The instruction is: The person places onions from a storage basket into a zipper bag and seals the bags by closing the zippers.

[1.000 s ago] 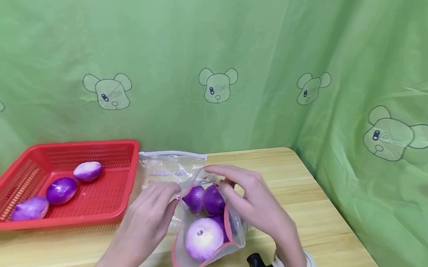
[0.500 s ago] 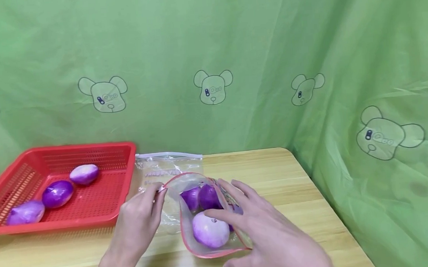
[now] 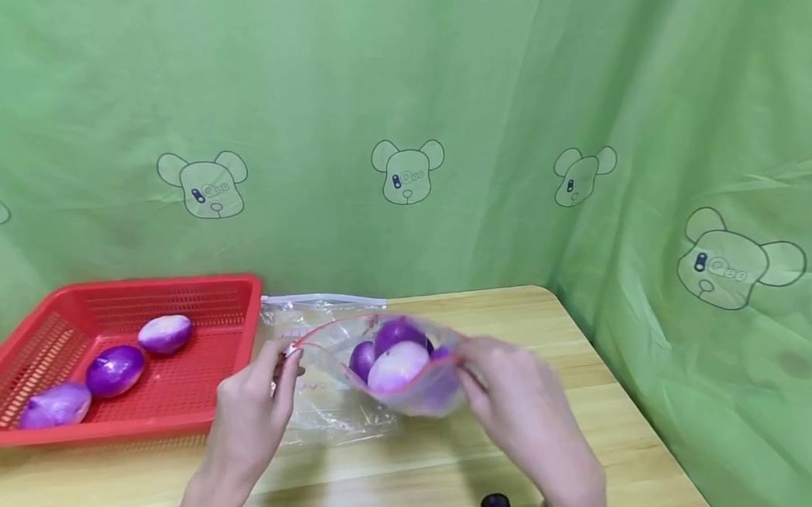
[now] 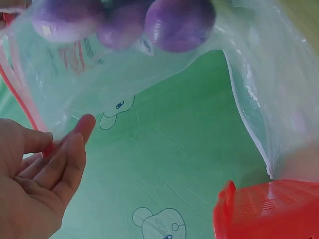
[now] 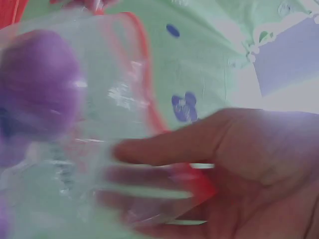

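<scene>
A clear zip bag (image 3: 425,398) with a red zip edge is stretched between my two hands. Several purple onions (image 3: 397,366) lie inside it. My left hand (image 3: 245,418) pinches the left corner between thumb and fingers, which the left wrist view confirms with the red edge (image 4: 24,102) running into the grip. On the other side, my right hand (image 3: 527,409) holds the right end of the mouth. The right wrist view is blurred, with the thumb and fingers around the bag's corner. In the left wrist view the onions (image 4: 179,25) weigh down the plastic.
A red plastic basket (image 3: 245,364) holding three purple onions (image 3: 114,370) stands at the left. Behind the held bag, another clear bag (image 3: 319,425) with a white zip lies flat on the wooden table (image 3: 581,382). A green curtain (image 3: 321,235) hangs at the back and right.
My right hand has gone from the bag's mouth, spread fingers over the side, to gripping its right corner. The bag's mouth is pulled wide and tilted; the onions have shifted. My left hand keeps its pinch.
</scene>
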Demonstrator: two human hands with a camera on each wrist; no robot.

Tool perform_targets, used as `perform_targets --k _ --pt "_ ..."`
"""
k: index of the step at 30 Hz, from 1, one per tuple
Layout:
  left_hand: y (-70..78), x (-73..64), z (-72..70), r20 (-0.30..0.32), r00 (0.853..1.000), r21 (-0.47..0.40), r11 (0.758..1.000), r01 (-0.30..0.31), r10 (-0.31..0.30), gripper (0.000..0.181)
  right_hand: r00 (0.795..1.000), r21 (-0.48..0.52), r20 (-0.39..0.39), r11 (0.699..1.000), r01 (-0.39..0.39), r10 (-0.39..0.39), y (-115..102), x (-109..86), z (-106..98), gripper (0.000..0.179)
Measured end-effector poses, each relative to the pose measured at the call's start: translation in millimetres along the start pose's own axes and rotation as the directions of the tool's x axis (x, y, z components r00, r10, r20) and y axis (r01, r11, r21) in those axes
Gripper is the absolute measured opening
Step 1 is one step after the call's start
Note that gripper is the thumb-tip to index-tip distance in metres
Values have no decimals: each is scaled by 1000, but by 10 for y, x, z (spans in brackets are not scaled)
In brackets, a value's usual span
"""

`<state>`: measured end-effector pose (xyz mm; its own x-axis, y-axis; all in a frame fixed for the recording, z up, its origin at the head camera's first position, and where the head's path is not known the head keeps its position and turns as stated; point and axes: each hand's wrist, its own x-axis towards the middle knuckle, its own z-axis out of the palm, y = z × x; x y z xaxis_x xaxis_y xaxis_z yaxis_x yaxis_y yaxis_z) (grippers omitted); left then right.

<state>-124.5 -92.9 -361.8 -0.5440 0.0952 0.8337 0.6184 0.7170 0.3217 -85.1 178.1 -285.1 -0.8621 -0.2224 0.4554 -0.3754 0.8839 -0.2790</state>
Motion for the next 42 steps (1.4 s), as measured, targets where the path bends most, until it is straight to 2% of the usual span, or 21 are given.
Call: perform_targets --k 1,2,4,6,8,11,15,16,18,21,22,24,27,28,29,30,32,34,37,40,42 --pt "-9 6 -8 -3 1000 -16 1000 3 -3 19 995 25 -100 1000 18 -16 36 27 -2 15" --pt "-18 13 -17 -4 1000 -32 999 6 -6 19 981 44 -192 998 43 -33 70 57 3 15" --pt "-36 24 -35 -9 1000 -49 999 6 -7 20 937 74 -344 993 95 -64 122 122 30 14" --pt "-51 32 -59 -16 1000 -52 999 8 -8 21 893 112 -443 984 140 -77 152 187 69 14" --pt "-60 45 -91 -35 999 -52 999 5 -6 23 862 146 -501 973 178 -83 169 236 99 15" --pt "-63 74 -160 -102 995 -74 997 3 -10 22 815 200 -571 947 253 -97 179 278 111 18" --pt "-47 125 -256 -195 981 -131 991 -6 -19 14 730 224 -672 905 361 -124 179 310 108 20" --pt "-44 134 -272 -199 980 -146 989 -4 -25 12 709 216 -693 900 379 -132 181 320 117 20" --pt "-43 148 -287 -187 981 -162 987 12 -42 12 685 209 -716 895 395 -135 192 351 158 20" --pt "-61 146 -269 -131 989 -167 985 45 -67 16 695 220 -709 899 380 -120 250 403 265 21" --pt "-70 140 -255 -115 991 -168 985 49 -69 18 710 233 -696 902 363 -106 280 416 305 21" --pt "-87 123 -219 -91 994 -161 986 52 -67 22 769 262 -636 917 301 -71 343 435 375 26" --pt "-87 96 -165 -73 996 -164 985 47 -59 24 869 273 -495 946 175 -18 399 435 417 40" --pt "-81 87 -147 -71 996 -161 986 46 -58 23 892 265 -452 954 140 -6 393 428 410 45" --pt "-73 79 -132 -67 996 -155 987 47 -58 22 907 253 -420 960 118 -1 372 421 399 50" --pt "-63 71 -120 -66 996 -150 988 46 -56 21 912 246 -410 962 117 -7 335 416 385 53" --pt "-40 54 -99 -66 996 -144 989 42 -52 19 903 237 -427 959 156 -41 211 398 355 53" --pt "-20 37 -83 -66 997 -134 990 36 -45 18 876 239 -468 938 252 -116 36 369 339 47" --pt "9 19 -76 -61 998 -137 990 26 -35 18 833 234 -477 874 427 -279 -249 319 374 37" --pt "37 18 -77 -55 998 -137 990 19 -26 18 811 230 -412 814 533 -415 -472 298 463 32" --pt "58 22 -79 -46 999 -142 990 17 -24 18 817 214 -348 810 546 -459 -562 319 534 30"
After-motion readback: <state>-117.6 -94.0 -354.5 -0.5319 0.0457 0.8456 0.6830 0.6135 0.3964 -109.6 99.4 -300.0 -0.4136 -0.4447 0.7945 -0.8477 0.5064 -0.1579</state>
